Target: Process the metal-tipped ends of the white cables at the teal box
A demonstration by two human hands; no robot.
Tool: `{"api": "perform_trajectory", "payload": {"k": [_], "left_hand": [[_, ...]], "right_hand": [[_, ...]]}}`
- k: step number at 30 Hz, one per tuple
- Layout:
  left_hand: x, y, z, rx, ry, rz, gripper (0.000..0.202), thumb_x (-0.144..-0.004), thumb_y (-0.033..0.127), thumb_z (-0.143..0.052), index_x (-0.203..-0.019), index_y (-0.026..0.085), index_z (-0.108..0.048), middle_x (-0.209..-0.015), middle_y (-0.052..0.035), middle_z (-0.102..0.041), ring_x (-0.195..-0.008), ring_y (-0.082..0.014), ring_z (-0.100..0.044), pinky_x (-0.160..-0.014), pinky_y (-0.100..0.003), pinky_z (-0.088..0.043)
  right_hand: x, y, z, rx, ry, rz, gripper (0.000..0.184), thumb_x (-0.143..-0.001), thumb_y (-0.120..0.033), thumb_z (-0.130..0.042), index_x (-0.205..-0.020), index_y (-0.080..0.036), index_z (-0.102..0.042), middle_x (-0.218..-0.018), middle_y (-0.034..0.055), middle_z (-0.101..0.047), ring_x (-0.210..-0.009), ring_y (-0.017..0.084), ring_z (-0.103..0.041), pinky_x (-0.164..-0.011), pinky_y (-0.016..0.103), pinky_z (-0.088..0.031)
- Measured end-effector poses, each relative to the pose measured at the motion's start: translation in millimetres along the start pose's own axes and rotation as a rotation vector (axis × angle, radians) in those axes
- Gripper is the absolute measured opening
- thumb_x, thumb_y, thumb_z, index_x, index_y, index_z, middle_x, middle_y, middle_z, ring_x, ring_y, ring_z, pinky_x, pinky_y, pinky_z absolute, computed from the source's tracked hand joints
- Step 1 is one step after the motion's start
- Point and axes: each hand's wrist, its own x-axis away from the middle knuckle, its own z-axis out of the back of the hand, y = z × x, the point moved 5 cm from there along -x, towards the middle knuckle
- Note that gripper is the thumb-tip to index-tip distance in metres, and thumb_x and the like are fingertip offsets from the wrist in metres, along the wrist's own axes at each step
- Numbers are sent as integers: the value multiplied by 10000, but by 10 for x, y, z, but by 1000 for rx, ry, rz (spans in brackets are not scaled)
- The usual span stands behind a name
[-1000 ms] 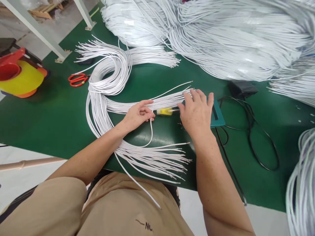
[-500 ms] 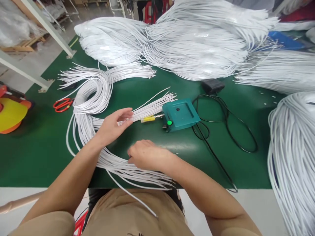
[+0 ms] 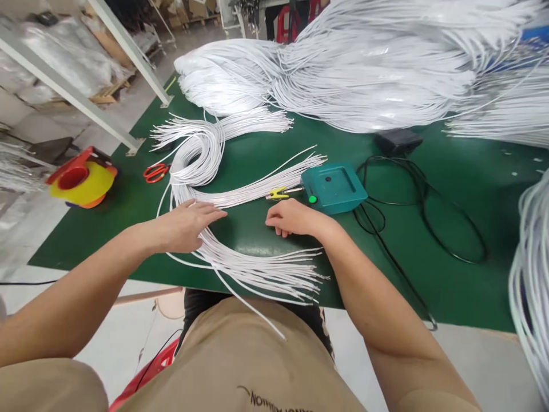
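My left hand (image 3: 185,224) lies across the bend of a white cable bundle (image 3: 195,191), fingers stretched out and grasping nothing. To its right, over bare green tabletop, hovers my right hand (image 3: 289,217) with curled fingers and nothing visible in them. Just above it is a yellow alligator clip (image 3: 278,194) on a lead from a teal box (image 3: 334,187) with a green button. One cable branch (image 3: 257,187) runs behind the clip towards the box. Another branch (image 3: 274,272) fans out along the table's near edge, one cable hanging over it.
Large heaps of white cable (image 3: 343,80) cover the back of the table (image 3: 240,226), with another bundle (image 3: 532,269) at the right. A black adapter (image 3: 398,141) and black cord lie beyond the box. Red-handled scissors (image 3: 156,173) and a yellow-red tape dispenser (image 3: 83,178) are at the left.
My right hand has left the near cables and moved up beside the clip. My left hand has come off the far branch and back onto the bend. The view has shifted left.
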Motion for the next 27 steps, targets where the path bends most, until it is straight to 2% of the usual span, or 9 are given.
{"api": "perform_trajectory", "payload": {"k": [2,4,8,11,13,17,20,27], "left_hand": [[151,7,-242,-154,-41,23,823,-643,65,-504,-1454,181,-425,-1518,-133,-424,-1449,-341,-311,-1160,-613,-192],[277,29,-463,-231,-46,3,882,-617,27,-494,-1480,171,-381,-1565,-147,-327,-1469,-344,-266,-1165,-623,-163],[436,40,-670,-290,31,-19,923,-597,28,-495,-1493,197,-352,-1585,-127,-290,-1485,-352,-216,-1165,-629,-164],[448,46,-672,-328,91,-48,832,-646,43,-473,-1462,185,-390,-1546,-140,-376,-1477,-342,-244,-1176,-614,-152],[411,53,-639,-352,132,-74,687,-703,50,-442,-1381,160,-483,-1454,-170,-481,-1430,-333,-341,-1188,-576,-167],[304,45,-572,-349,162,-142,428,-789,86,-398,-1134,181,-632,-1123,-155,-629,-1134,-318,-581,-1162,-543,-241],[243,31,-538,-341,160,-184,334,-817,101,-400,-1023,174,-654,-990,-138,-636,-983,-301,-606,-1125,-544,-276],[144,41,-517,-499,95,-240,241,-811,118,-463,-977,168,-630,-929,-105,-625,-920,-274,-587,-1059,-475,-320]], "right_hand": [[-1,-4,4,1,12,6,172,-890,-214,-520,-804,-149,-653,-661,26,-699,-504,96,-615,-532,201,-473],[9,-19,3,-13,16,4,163,-891,-202,-528,-805,-146,-654,-672,30,-701,-515,95,-618,-530,198,-475],[22,-26,1,-54,24,-3,148,-886,-181,-543,-794,-140,-650,-684,42,-702,-533,100,-624,-521,199,-489],[13,-14,-4,-65,21,1,146,-889,-184,-542,-799,-140,-649,-688,45,-702,-539,107,-630,-526,210,-508],[7,-7,-8,-64,14,5,146,-890,-184,-538,-804,-139,-647,-681,45,-697,-539,109,-631,-531,215,-516],[4,-1,-8,-68,15,21,142,-887,-186,-544,-795,-137,-640,-688,50,-697,-550,114,-639,-533,216,-523],[-1,12,-8,-73,18,22,139,-885,-189,-553,-791,-137,-640,-707,59,-708,-564,122,-651,-538,220,-528],[-10,11,-6,-89,23,26,128,-882,-185,-582,-785,-127,-642,-689,60,-703,-561,126,-653,-542,227,-538]]}}
